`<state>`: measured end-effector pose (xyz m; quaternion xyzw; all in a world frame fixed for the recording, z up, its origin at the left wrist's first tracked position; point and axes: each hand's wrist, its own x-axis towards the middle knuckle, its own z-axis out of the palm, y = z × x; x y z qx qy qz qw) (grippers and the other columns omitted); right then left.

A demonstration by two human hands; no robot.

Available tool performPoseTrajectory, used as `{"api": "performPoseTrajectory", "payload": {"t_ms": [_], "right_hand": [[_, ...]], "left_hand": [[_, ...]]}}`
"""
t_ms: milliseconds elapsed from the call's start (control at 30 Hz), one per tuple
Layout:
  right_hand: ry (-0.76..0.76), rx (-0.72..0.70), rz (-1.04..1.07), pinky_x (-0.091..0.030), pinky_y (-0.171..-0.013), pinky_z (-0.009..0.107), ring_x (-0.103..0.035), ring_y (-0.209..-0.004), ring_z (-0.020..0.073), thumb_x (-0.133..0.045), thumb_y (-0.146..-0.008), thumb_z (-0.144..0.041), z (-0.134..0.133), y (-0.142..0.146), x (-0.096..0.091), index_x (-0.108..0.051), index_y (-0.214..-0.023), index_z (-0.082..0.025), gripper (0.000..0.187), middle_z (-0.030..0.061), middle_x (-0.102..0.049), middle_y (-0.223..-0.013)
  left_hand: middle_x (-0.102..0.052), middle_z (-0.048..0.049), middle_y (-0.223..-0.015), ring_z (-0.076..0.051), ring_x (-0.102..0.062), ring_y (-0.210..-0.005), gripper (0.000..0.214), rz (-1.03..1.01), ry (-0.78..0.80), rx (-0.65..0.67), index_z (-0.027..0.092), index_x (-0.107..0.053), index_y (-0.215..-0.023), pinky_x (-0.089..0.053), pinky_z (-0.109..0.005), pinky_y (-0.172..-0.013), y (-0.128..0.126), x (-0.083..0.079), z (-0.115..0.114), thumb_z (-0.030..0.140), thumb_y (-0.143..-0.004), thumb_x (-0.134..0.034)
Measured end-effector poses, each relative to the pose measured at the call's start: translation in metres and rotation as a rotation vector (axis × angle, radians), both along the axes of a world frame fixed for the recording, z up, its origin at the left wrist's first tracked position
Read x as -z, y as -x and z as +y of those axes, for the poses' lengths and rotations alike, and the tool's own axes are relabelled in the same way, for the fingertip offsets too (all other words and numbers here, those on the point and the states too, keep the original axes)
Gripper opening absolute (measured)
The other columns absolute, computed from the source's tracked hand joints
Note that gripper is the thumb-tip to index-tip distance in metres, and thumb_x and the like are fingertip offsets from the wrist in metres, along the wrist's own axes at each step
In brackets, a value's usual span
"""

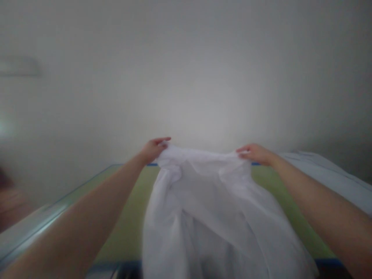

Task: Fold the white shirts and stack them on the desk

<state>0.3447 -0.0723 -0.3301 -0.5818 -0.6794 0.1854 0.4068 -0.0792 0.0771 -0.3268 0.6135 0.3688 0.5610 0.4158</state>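
A white shirt (pixel 209 186), slightly blurred, hangs stretched between both hands at arm's length. My left hand (pixel 155 149) pinches its upper left corner, the thumb and fingers closed on the cloth. At the upper right corner, my right hand (pixel 254 153) grips the fabric the same way. The top edge runs nearly level between them, sagging a little. Below it, the cloth drops in loose folds towards me, and its lower end passes out of the picture.
Behind and under the shirt lies a green tabletop (pixel 128 217) with blue edging. White cloth (pixel 328 170) lies at the right. A pale wall (pixel 186 77) rises behind the table. Part of another person (pixel 13 201), blurred, shows at the left edge.
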Motion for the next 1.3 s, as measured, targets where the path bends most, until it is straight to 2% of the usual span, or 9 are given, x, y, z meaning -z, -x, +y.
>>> {"api": "performPoseTrajectory", "payload": {"t_ms": [267,400,533,600,733,900,1033,1167,1300], "right_hand": [[0.124,-0.037,-0.242,-0.045,-0.057,0.023,-0.060,-0.063,0.0158,-0.075,-0.059,-0.040,-0.010,0.007,-0.012,-0.074,-0.077,-0.015,0.032,0.0055,-0.069,-0.073],[0.149,-0.061,-0.316,-0.041,-0.055,0.021,-0.057,-0.061,0.0137,-0.076,-0.056,-0.043,-0.012,0.001,-0.018,-0.071,-0.074,-0.015,0.034,0.0031,-0.067,-0.069],[0.130,0.027,-0.330,-0.035,-0.049,0.020,-0.050,-0.054,0.0112,-0.070,-0.060,-0.054,-0.009,-0.006,-0.019,-0.067,-0.066,-0.014,0.041,0.0015,-0.060,-0.060],[0.076,0.091,-0.357,-0.033,-0.049,0.020,-0.047,-0.052,0.0104,-0.067,-0.061,-0.057,-0.005,-0.008,-0.019,-0.065,-0.064,-0.014,0.044,0.0003,-0.057,-0.057],[0.010,0.136,-0.453,-0.034,-0.053,0.021,-0.048,-0.055,0.0108,-0.063,-0.065,-0.056,0.005,-0.007,-0.019,-0.067,-0.070,-0.015,0.042,-0.0007,-0.057,-0.058],[-0.037,0.282,-0.579,-0.031,-0.049,0.022,-0.047,-0.052,0.0115,-0.056,-0.072,-0.057,0.014,-0.008,-0.018,-0.063,-0.062,-0.015,0.043,0.0003,-0.054,-0.053],[0.010,0.406,-0.628,-0.036,-0.053,0.024,-0.053,-0.052,0.0139,-0.053,-0.077,-0.056,0.027,-0.009,-0.012,-0.063,-0.062,-0.016,0.044,0.0049,-0.058,-0.053],[-0.057,0.565,-0.721,-0.044,-0.067,0.028,-0.062,-0.075,0.0211,-0.057,-0.078,-0.048,0.039,-0.003,-0.002,-0.066,-0.068,-0.014,0.037,0.0144,-0.065,-0.071],[-0.077,0.681,-0.748,-0.046,-0.076,0.033,-0.062,-0.090,0.0256,-0.064,-0.074,-0.033,0.046,0.016,-0.003,-0.067,-0.088,-0.011,0.025,0.0196,-0.066,-0.087]], "left_hand": [[-0.057,-0.0108,-0.122,-0.012,-0.061,-0.078,0.080,-0.055,-0.229,0.305,0.023,-0.051,-0.128,-0.052,-0.027,-0.069,0.008,-0.003,0.005,0.018,-0.053,-0.079],[-0.054,-0.0087,-0.126,-0.013,-0.061,-0.078,0.098,0.176,-0.265,0.334,0.032,-0.039,-0.137,-0.050,-0.027,-0.069,0.016,-0.007,0.010,0.017,-0.049,-0.079],[-0.066,-0.0048,-0.099,-0.016,-0.059,-0.077,0.061,0.729,-0.261,0.173,0.025,-0.070,-0.101,-0.044,-0.022,-0.069,0.020,-0.009,0.016,0.021,-0.041,-0.082],[-0.067,-0.0034,-0.086,-0.017,-0.059,-0.076,0.043,0.972,-0.273,0.133,0.022,-0.073,-0.080,-0.042,-0.021,-0.070,0.016,-0.008,0.017,0.024,-0.038,-0.082],[-0.066,-0.0037,-0.079,-0.017,-0.057,-0.073,0.029,1.186,-0.345,0.154,0.020,-0.072,-0.071,-0.040,-0.021,-0.071,0.003,-0.002,0.019,0.028,-0.043,-0.078],[-0.067,-0.0073,-0.090,-0.019,-0.059,-0.087,0.009,1.061,-0.394,0.145,0.019,-0.063,-0.054,-0.039,-0.022,-0.081,-0.012,0.000,0.022,0.023,-0.053,-0.072],[-0.066,-0.0102,-0.083,-0.024,-0.056,-0.100,0.015,0.981,-0.367,-0.021,0.018,-0.057,-0.052,-0.038,-0.025,-0.087,-0.025,0.004,0.028,0.024,-0.062,-0.067],[-0.065,-0.0125,-0.075,-0.028,-0.056,-0.101,0.021,0.871,-0.286,-0.181,0.018,-0.054,-0.054,-0.041,-0.029,-0.084,-0.038,0.014,0.033,0.029,-0.066,-0.066],[-0.063,-0.0118,-0.068,-0.030,-0.058,-0.099,0.022,0.698,-0.226,-0.162,0.017,-0.052,-0.051,-0.044,-0.030,-0.081,-0.057,0.010,0.037,0.023,-0.061,-0.071]]}}
